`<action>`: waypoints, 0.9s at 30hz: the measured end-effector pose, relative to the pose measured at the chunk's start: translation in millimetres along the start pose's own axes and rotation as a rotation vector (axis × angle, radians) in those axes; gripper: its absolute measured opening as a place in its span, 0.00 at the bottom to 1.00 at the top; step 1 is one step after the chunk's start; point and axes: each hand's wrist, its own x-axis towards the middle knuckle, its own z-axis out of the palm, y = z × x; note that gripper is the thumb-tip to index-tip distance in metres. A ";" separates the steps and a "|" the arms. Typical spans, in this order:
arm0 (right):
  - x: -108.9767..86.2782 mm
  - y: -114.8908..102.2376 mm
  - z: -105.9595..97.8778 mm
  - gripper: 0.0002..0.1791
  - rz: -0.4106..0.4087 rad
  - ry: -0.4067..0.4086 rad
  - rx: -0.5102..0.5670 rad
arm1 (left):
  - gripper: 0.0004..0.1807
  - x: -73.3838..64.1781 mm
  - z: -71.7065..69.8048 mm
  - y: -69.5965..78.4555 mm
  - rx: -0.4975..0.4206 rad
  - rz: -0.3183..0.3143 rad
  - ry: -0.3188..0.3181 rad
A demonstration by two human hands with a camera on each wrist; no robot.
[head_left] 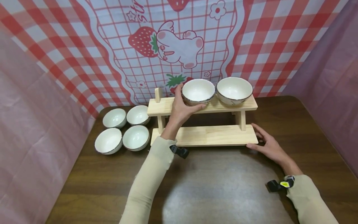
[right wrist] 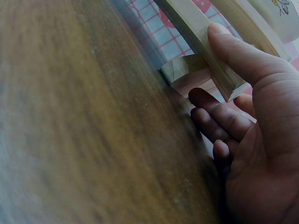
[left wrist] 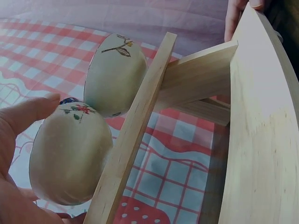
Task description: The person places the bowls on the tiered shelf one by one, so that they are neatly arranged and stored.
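A white bowl (head_left: 198, 90) with a dark rim is on the upper board of a two-tier wooden rack (head_left: 205, 136). My left hand (head_left: 181, 107) grips this bowl, thumb at its near side and fingers round its left. In the left wrist view, a red flower decorates the held bowl (left wrist: 72, 149). Close on its right sits a second bowl (head_left: 234, 89), painted with a leafy sprig on the side. My right hand (head_left: 269, 148) holds the right end of the lower board; in the right wrist view the thumb (right wrist: 233, 46) lies against the board, with the other fingers curled below it.
Left of the rack, several more white bowls (head_left: 108, 141) stand close together on the brown wooden table (head_left: 218, 183). Behind the rack hangs a red-and-white checked cloth (head_left: 260, 53). Pink curtains (head_left: 321, 74) border both sides.
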 end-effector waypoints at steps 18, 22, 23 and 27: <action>0.5 0.5 -0.9 0.51 0.025 -0.012 -0.010 | 0.63 -14.2 -16.7 5.1 0.197 0.019 0.017; 0.6 0.1 -1.0 0.51 0.027 -0.018 -0.005 | 0.64 -19.9 -21.7 5.7 0.204 0.031 0.034; 0.6 -0.2 -1.1 0.51 0.030 -0.020 -0.005 | 0.64 -21.2 -23.1 5.4 0.206 0.038 0.039; 0.6 -1.5 -1.7 0.51 0.039 -0.026 -0.005 | 0.64 -27.6 -29.9 2.6 0.220 0.052 0.058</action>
